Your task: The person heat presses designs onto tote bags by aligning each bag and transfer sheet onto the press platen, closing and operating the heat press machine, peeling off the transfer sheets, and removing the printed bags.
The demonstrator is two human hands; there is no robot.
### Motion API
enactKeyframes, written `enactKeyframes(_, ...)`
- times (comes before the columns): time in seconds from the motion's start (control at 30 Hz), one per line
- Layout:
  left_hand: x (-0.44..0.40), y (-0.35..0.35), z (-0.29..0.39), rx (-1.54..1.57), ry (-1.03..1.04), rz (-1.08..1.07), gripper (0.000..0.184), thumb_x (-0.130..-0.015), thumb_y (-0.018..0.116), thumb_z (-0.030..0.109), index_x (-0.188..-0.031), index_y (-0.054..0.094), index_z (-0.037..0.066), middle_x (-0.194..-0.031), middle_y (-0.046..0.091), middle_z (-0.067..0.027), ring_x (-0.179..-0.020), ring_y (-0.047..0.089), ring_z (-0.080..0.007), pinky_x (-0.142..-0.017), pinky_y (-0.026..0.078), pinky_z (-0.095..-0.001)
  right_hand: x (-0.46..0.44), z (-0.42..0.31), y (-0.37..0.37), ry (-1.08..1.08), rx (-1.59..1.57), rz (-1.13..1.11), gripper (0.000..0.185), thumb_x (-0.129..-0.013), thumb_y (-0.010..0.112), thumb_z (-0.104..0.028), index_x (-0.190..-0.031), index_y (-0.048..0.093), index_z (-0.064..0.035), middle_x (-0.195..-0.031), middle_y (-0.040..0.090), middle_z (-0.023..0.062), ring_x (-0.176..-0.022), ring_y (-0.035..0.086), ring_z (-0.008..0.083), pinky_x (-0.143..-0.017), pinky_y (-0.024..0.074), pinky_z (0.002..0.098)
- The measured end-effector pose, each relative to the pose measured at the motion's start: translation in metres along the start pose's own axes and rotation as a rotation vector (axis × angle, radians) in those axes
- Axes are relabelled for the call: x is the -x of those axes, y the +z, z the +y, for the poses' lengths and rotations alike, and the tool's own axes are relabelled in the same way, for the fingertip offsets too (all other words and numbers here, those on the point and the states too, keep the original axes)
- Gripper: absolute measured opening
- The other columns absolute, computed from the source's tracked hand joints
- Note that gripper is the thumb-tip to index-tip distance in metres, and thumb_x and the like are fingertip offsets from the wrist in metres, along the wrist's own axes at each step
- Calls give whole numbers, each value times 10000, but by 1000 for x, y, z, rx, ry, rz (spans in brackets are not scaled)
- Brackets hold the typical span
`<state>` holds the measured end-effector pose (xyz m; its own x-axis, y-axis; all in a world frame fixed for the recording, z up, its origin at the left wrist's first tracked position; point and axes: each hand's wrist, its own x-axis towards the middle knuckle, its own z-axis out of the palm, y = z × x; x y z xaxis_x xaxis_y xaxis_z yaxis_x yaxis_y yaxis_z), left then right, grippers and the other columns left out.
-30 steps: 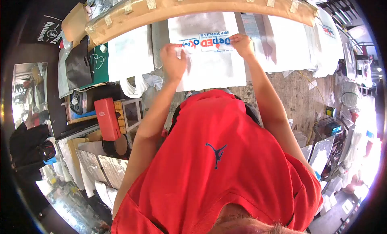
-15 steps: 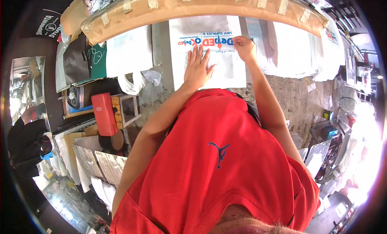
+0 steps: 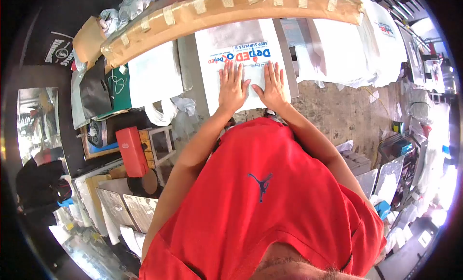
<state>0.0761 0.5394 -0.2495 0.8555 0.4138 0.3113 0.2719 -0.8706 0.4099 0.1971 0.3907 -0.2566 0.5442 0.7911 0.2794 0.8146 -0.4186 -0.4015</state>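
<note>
Flat on sheet [image 3: 251,73], left hand [image 3: 233,90], right hand [image 3: 273,91]

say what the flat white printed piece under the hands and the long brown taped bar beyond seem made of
Flat white printed piece: perhaps paper or fabric, matte, judging by soft shading; glare leaves it open. Long brown taped bar: probably cardboard, slightly shiny, judging by tan colour and highlights.

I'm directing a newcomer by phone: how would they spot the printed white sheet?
Find the long brown beam with tape strips across the top. Below its middle lies the printed white sheet, with red and blue lettering. Unlike the white pieces either side, it has both hands on it.
</note>
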Motion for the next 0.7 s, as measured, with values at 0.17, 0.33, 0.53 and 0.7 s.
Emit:
enactKeyframes(0.17, 3, 4, 2, -94, -21, -11, 645, -1032, 539, 419, -1519, 442, 7, -1616, 307, -284, -1516, 249, -463, -1212, 155, -665, 2, 1, 4, 35, 10, -7, 936, -943, 642, -507, -1538, 291, 125, -1634, 242, 303, -1544, 159, 475, -1250, 133, 584)
enactKeyframes(0.33, 3, -1, 1, -117, -37, -16, 632, -1025, 545, 426, -1515, 462, 36, -1620, 300, -283, -1505, 259, -475, -1199, 154, -687, 2, 0, 6, 32, -4, 29, 952, -929, 658, -514, -1528, 302, 133, -1632, 248, 301, -1542, 161, 481, -1249, 141, 581)
enactKeyframes(0.53, 13, -6, -1, -72, -7, -18, 665, -1018, 544, 464, -1524, 453, 41, -1623, 291, -288, -1498, 261, -492, -1209, 164, -664, 1, 1, 10, 34, 50, 21, 952, -945, 636, -529, -1547, 280, 117, -1654, 217, 282, -1549, 147, 471, -1252, 134, 571)
enactKeyframes(0.7, 13, -5, 2, -99, -49, -53, 701, -1025, 506, 507, -1554, 418, 55, -1636, 273, -285, -1518, 230, -485, -1232, 157, -624, 0, 0, 9, 20, 75, 8, 961, -944, 634, -543, -1545, 280, 119, -1658, 210, 279, -1548, 147, 473, -1252, 132, 570)
